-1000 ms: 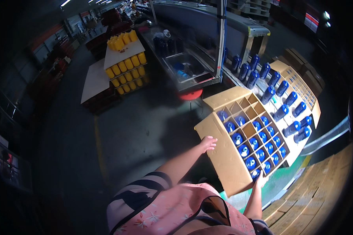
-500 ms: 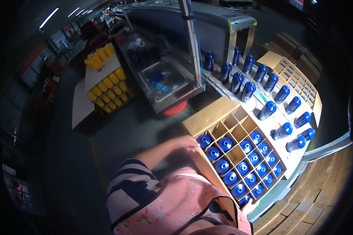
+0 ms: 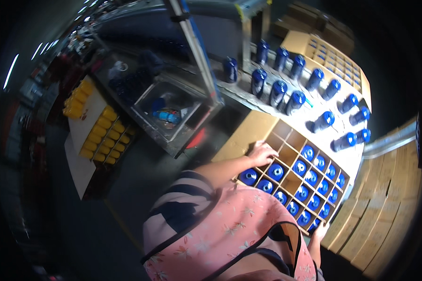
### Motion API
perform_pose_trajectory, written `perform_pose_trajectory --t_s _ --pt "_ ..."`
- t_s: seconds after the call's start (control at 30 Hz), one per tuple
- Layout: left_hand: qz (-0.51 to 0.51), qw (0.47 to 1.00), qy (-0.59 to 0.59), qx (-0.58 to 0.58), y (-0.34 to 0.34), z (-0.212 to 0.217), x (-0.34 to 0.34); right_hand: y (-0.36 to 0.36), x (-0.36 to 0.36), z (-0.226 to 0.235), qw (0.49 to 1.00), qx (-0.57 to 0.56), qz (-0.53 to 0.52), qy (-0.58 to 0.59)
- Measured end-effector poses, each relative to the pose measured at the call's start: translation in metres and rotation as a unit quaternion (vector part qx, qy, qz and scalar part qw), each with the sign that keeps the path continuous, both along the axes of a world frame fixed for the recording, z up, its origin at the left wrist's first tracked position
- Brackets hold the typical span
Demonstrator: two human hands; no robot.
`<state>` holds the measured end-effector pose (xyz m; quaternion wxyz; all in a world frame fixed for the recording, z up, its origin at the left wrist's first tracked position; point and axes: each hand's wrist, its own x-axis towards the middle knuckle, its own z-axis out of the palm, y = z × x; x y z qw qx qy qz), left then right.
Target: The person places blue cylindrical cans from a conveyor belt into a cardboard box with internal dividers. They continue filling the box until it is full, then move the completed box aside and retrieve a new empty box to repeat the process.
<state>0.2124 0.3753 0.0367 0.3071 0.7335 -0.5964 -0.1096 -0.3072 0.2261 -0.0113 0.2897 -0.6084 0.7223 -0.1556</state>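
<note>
A cardboard carton [image 3: 243, 136] with its flap folded out stands before me, split into cells by cardboard dividers [image 3: 286, 153]. Glossy blue bottles [image 3: 275, 172] stand upright in most of the cells; several cells on the far left side and one in the middle hold none. My left hand [image 3: 262, 153] reaches over the carton's left side, its fingers bent down over a divider beside the bottles. At the near right corner, my right hand [image 3: 319, 232] grips the carton's edge, with its fingers partly hidden.
More blue bottles [image 3: 323, 121] stand in rows on the white tabletop [image 3: 309, 119]. Behind them is another divided carton [image 3: 293, 43]. Stacked flat boxes [image 3: 384, 206] lie at right. A metal tray [image 3: 143, 96] and a stand of yellow bottles [image 3: 98, 133] are at left.
My left hand has moved from the carton's outer left edge to over its dividers. The right hand stays at the near corner. My view has shifted and turned.
</note>
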Motion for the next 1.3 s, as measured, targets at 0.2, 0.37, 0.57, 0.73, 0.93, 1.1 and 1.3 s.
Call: perform_pose_trajectory --t_s 0.2,0.37,0.57,0.73,0.93,1.1,1.3 --pt "-0.088 0.996 -0.025 -0.02 0.011 -0.009 0.017 0.02 0.022 0.027 0.978 0.033 -0.1 0.181" --pt "-0.091 0.996 -0.017 -0.003 0.031 0.009 0.017 0.025 0.031 0.037 0.975 0.009 -0.17 0.142" --pt "-0.064 0.996 0.061 -0.015 -0.001 0.02 -0.003 0.025 0.032 0.041 0.973 0.005 -0.182 0.142" --pt "-0.025 0.981 0.095 -0.166 -0.143 0.036 0.002 0.026 0.034 0.042 0.971 0.021 -0.198 0.131" --pt "-0.004 0.995 0.015 -0.098 -0.295 0.056 0.03 0.027 0.032 0.041 0.972 -0.015 -0.202 0.117" --pt "-0.044 0.997 0.028 -0.051 -0.346 0.042 0.013 0.028 0.031 0.04 0.973 -0.026 -0.209 0.097" --pt "-0.044 0.994 0.088 -0.049 -0.359 0.051 -0.03 0.024 0.032 0.038 0.971 -0.022 -0.21 0.112"
